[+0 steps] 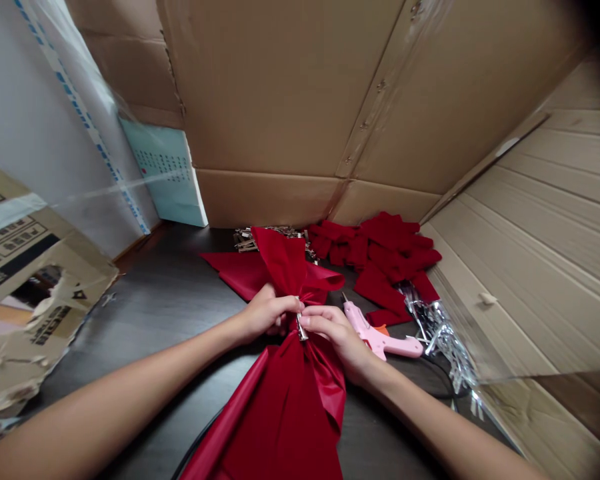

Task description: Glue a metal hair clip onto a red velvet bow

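A large piece of red fabric (285,413) with a velvety side and a shinier side is gathered in the middle, its ends fanning toward the back and the front. My left hand (267,313) is closed around the gathered part, the thumb on top. At the gather sits a small metal hair clip (301,330), lengthwise on the fabric. My right hand (333,330) pinches this clip from the right between thumb and fingers. Behind the cloth lies a pile of metal clips (245,240), partly hidden.
A pink glue gun (375,333) lies close to the right hand. Folded red cloth pieces (390,250) are heaped at the back right, with silver foil ties (447,340) nearer. Cardboard walls (290,87) enclose the dark table (155,287). A torn carton (35,293) stands left.
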{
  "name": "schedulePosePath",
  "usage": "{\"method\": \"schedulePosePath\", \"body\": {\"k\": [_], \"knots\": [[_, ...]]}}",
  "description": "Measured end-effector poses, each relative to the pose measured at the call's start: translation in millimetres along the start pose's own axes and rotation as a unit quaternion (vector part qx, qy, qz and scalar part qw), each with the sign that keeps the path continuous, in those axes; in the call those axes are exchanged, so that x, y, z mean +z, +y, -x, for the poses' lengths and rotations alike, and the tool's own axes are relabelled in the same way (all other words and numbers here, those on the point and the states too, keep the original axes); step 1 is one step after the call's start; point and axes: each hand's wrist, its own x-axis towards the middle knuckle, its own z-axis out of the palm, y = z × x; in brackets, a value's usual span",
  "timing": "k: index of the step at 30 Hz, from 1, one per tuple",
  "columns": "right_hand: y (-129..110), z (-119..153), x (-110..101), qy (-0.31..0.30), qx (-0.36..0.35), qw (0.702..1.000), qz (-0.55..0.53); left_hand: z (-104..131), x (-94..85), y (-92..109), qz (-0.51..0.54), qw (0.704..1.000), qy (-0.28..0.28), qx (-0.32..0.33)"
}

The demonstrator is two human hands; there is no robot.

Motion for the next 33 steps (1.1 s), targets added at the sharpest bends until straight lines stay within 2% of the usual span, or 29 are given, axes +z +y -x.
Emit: {"method": "schedulePosePath", "body": {"k": [22,27,33], "knots": [[-3,0,3,0.013,0.004,1.0,0.025,0,-0.5,-1,0.021,1.0,-0.009,0.001],[-1,1,0,0.018,0.002,1.0,-0.009,1,-5.6,-3,0.066,0.997,-0.039,0.014],[2,2,-1,-0.025,-0.024,0.997,-0.066,8,-12.3,-3,0.138,0.988,-0.063,0.018]]}}
